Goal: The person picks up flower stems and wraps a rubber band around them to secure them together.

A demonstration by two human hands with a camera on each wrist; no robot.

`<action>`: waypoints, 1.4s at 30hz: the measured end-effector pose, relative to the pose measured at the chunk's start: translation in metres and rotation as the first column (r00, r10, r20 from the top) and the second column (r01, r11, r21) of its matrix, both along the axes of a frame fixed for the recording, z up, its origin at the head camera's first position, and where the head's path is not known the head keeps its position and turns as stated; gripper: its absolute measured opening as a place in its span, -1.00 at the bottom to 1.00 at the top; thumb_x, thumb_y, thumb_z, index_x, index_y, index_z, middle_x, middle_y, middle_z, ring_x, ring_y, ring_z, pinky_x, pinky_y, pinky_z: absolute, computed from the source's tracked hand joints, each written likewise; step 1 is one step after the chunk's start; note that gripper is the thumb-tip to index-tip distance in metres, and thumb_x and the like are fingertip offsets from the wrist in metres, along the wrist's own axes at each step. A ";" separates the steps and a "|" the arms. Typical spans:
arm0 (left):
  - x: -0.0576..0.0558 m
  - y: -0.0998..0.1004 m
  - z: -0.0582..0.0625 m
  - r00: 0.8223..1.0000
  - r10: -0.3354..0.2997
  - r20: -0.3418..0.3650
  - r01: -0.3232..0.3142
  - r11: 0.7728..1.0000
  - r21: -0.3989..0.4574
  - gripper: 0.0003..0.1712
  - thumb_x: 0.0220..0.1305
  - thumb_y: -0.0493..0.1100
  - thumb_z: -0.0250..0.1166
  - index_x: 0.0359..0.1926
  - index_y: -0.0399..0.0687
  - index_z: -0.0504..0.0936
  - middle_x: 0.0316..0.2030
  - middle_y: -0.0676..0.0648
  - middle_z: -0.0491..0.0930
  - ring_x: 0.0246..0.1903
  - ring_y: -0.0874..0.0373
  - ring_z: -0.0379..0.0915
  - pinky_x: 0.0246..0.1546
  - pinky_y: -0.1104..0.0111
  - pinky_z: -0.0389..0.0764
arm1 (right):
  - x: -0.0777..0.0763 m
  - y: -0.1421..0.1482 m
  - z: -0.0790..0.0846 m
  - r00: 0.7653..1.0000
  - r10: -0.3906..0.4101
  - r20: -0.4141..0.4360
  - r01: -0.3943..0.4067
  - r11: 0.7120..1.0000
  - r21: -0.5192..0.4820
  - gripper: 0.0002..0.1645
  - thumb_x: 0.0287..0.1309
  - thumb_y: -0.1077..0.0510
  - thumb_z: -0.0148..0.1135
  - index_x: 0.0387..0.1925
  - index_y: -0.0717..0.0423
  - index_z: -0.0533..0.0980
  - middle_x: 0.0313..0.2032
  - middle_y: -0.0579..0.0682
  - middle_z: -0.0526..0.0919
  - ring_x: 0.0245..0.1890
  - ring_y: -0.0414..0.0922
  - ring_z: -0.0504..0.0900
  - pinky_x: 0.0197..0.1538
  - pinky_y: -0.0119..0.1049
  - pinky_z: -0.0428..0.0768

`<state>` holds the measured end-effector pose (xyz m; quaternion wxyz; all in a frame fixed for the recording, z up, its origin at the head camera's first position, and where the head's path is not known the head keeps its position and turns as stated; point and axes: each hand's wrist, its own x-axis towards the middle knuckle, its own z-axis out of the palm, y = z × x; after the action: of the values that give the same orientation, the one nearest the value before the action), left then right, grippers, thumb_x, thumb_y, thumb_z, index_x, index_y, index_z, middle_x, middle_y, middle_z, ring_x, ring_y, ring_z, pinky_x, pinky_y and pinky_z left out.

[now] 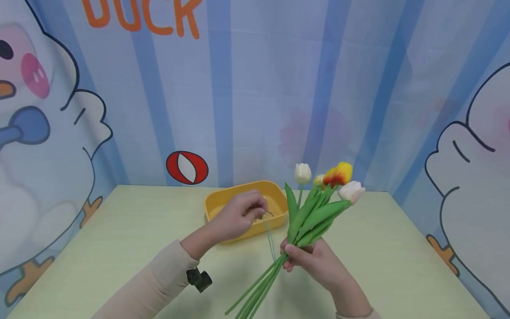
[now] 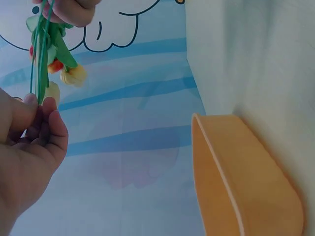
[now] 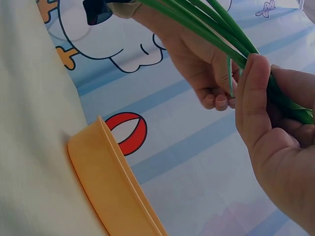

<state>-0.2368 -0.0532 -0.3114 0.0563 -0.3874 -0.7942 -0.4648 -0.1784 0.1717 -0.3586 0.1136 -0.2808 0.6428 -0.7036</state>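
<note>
My right hand [image 1: 316,263] grips a bunch of artificial tulips [image 1: 312,219] by the stems, just under the leaves. The blooms, white, pale pink and yellow-red, lean up and to the right, while the bare stems [image 1: 259,290] slant down to the left. Between thumb and fingers, my left hand [image 1: 239,215] pinches a thin green string [image 1: 270,239]. Its two strands stretch toward the stems at the right hand; how it meets them is hidden. In the left wrist view, the string [image 2: 48,24] runs between both hands.
Behind the left hand, a yellow plastic basket [image 1: 215,201] stands at the back of the pale table [image 1: 151,230]. A few thin dark pieces inside it are too small to tell. A striped blue cartoon backdrop [image 1: 259,88] rises behind the table and along its sides.
</note>
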 end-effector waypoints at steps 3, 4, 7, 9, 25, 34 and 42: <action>-0.002 -0.002 -0.006 0.999 0.018 0.040 -0.017 1.000 -0.006 -0.86 0.33 -0.45 0.10 -0.33 -0.19 0.51 -0.38 -0.05 0.46 -0.36 0.07 0.41 -0.30 0.39 0.55 | 0.000 0.003 0.001 1.000 0.016 -0.025 -0.017 0.999 -0.040 -0.89 0.38 0.30 0.00 -0.19 0.20 0.48 -0.29 -0.07 0.58 -0.40 -0.29 0.62 -0.27 -0.40 0.61; -0.002 -0.003 -0.008 0.998 0.023 0.053 -0.023 1.000 -0.007 -0.87 0.34 -0.44 0.09 -0.32 -0.21 0.51 -0.38 -0.06 0.46 -0.35 0.06 0.42 -0.29 0.39 0.55 | 0.000 0.003 0.001 0.999 0.022 -0.033 -0.024 0.998 -0.055 -0.87 0.38 0.31 -0.02 -0.19 0.18 0.49 -0.29 -0.08 0.58 -0.40 -0.30 0.61 -0.27 -0.41 0.61; -0.002 -0.004 -0.014 0.995 0.036 0.093 -0.035 0.999 -0.008 -0.89 0.34 -0.45 0.08 -0.32 -0.26 0.48 -0.36 -0.08 0.46 -0.33 0.04 0.46 -0.27 0.40 0.58 | 0.000 0.005 0.003 0.999 0.038 -0.033 -0.041 0.994 -0.106 -0.81 0.40 0.32 -0.06 -0.18 0.11 0.49 -0.27 -0.10 0.57 -0.39 -0.32 0.60 -0.27 -0.44 0.59; -0.002 -0.004 -0.018 0.992 0.038 0.118 -0.038 0.999 -0.006 -0.90 0.34 -0.46 0.07 -0.31 -0.28 0.47 -0.36 -0.09 0.46 -0.32 0.02 0.47 -0.27 0.40 0.58 | 0.000 0.007 0.004 0.999 0.048 -0.024 -0.051 0.989 -0.138 -0.79 0.40 0.33 -0.09 -0.16 0.09 0.48 -0.26 -0.11 0.56 -0.38 -0.32 0.58 -0.27 -0.46 0.57; 0.010 0.018 -0.066 0.972 -0.016 0.233 0.023 0.999 -0.025 -0.90 0.39 -0.35 0.09 -0.29 -0.19 0.50 -0.39 -0.01 0.47 -0.38 0.19 0.39 -0.37 0.45 0.45 | -0.002 0.015 0.010 0.999 -0.022 0.031 0.034 0.896 -0.444 -0.73 0.46 0.31 -0.18 -0.15 0.05 0.47 -0.25 -0.11 0.59 -0.34 -0.35 0.58 -0.19 -0.55 0.55; 0.029 0.046 -0.079 0.939 0.017 0.343 0.012 0.997 -0.082 -0.89 0.44 -0.26 0.05 -0.24 -0.11 0.50 -0.37 0.00 0.53 -0.36 0.22 0.46 -0.37 0.45 0.46 | -0.004 0.014 0.010 0.973 -0.209 0.094 0.227 0.838 -0.497 -0.78 0.45 0.31 -0.15 -0.19 0.07 0.46 -0.30 -0.10 0.60 -0.35 -0.32 0.61 -0.20 -0.55 0.58; 0.050 0.066 -0.085 0.989 -0.085 0.123 0.089 0.996 -0.024 -0.89 0.35 -0.39 0.13 -0.35 -0.22 0.50 -0.40 -0.01 0.46 -0.42 0.40 0.37 -0.37 0.56 0.49 | -0.013 0.014 0.003 0.889 -0.409 0.205 0.457 0.774 -0.439 -0.94 0.39 0.25 0.02 -0.23 0.11 0.44 -0.34 -0.09 0.60 -0.39 -0.29 0.64 -0.14 -0.49 0.60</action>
<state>-0.1867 0.0125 -0.3966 -0.0185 -0.3932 -0.7853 -0.4779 -0.1917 0.1856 -0.3556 -0.0924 -0.1093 0.4909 -0.8594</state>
